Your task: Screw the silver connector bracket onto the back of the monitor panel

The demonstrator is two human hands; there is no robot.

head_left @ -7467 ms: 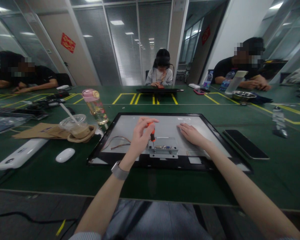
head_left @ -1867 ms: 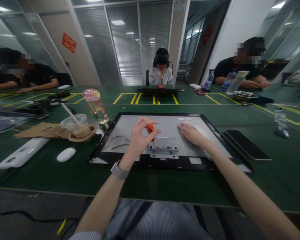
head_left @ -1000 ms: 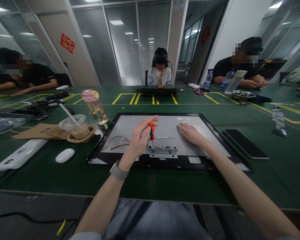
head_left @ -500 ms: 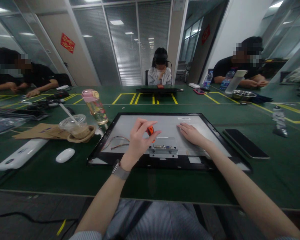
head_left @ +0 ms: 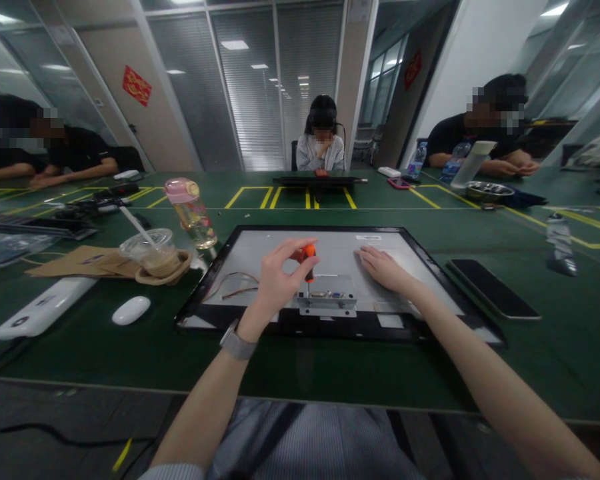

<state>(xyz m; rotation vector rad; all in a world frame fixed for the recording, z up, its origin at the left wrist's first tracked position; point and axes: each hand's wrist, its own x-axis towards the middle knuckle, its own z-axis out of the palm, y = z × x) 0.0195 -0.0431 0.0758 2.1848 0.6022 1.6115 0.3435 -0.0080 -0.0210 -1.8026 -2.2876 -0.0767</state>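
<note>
My left hand (head_left: 283, 270) is closed round the handle of an orange and black screwdriver (head_left: 309, 264), thumb on the near side. The screwdriver stands almost upright, its thin shaft reaching down to the left part of a metal bracket (head_left: 327, 305) with video ports. Whether the tip sits in a screw is too small to tell. The bracket lies at the near edge of a flat display panel (head_left: 325, 250), back side up in a black frame. My right hand (head_left: 383, 267) rests flat on the panel's grey back, right of the bracket, fingers stretched out.
Left of the panel are a pink-lidded bottle (head_left: 190, 210), an iced drink cup (head_left: 155, 252), a white case (head_left: 131, 311) and a white power bank (head_left: 43, 310). A black phone (head_left: 494, 288) lies to the right. Several people sit round the green table (head_left: 360, 373).
The screwdriver has turned more upright, and my left fingers have shifted round its handle. My right hand stays in place on the panel. A person's hand at far left has drawn back.
</note>
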